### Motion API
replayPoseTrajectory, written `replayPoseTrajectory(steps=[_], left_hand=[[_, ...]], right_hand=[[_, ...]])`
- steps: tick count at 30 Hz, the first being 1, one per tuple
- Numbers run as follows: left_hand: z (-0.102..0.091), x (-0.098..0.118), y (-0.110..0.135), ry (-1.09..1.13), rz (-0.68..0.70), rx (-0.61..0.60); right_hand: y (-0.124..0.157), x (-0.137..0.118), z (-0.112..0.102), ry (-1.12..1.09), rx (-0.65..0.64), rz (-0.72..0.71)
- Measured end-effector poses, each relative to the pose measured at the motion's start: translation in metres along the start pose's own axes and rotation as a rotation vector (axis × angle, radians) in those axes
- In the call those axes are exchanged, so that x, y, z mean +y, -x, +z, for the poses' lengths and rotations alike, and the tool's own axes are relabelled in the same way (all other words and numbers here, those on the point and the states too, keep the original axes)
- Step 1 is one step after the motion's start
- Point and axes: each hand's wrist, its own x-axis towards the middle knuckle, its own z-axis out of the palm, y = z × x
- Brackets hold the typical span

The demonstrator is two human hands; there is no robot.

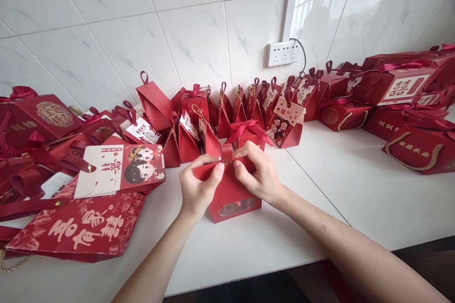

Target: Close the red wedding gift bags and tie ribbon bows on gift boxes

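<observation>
A red gift box [227, 194] with a small oval window low on its front stands on the white table before me. My left hand [199, 184] pinches its top edge on the left, thumb in front and fingers behind. On the right, my right hand [260, 173] grips the same edge with its thumb close to the other. A red ribbon loop [226, 152] rises from the top between both thumbs. Small wrapped pieces show dimly through the window. Just behind, a box with a red bow [250, 133] is partly hidden by my right hand.
Several triangular red boxes [284, 123] line the tiled wall. Flat printed packets [95, 227] and boxes pile up at the left. More boxes with rope handles [423, 149] are stacked at the right. A power socket [283, 53] is on the wall; the white table's [284, 246] front edge is near me.
</observation>
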Motion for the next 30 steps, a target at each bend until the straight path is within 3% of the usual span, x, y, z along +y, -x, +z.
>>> replayPoseTrajectory(steps=[12, 16, 19, 21, 23, 25, 27, 30], left_hand=[[0.001, -0.002, 0.002, 0.038, -0.017, -0.015], [-0.004, -0.005, -0.001, 0.055, -0.031, -0.075], [-0.009, -0.015, -0.005, 0.126, -0.118, -0.148], [-0.011, -0.026, -0.007, 0.176, -0.181, -0.178], [-0.011, -0.038, -0.009, 0.201, -0.219, -0.198], [-0.010, -0.047, -0.011, 0.214, -0.257, -0.235], [-0.008, -0.052, -0.012, 0.221, -0.311, -0.289], [-0.006, -0.054, -0.013, 0.210, -0.380, -0.373]], right_hand=[[0.000, -0.001, 0.000, -0.018, 0.004, 0.001], [0.003, 0.004, -0.005, -0.114, -0.047, -0.003], [0.005, 0.017, -0.014, -0.244, -0.120, 0.006], [0.006, 0.026, -0.020, -0.247, -0.203, 0.082], [0.006, 0.032, -0.023, -0.208, -0.257, 0.249], [0.006, 0.036, -0.022, -0.195, -0.186, 0.456], [0.004, 0.038, -0.020, -0.203, -0.011, 0.615], [0.003, 0.043, -0.016, -0.215, 0.220, 0.751]])
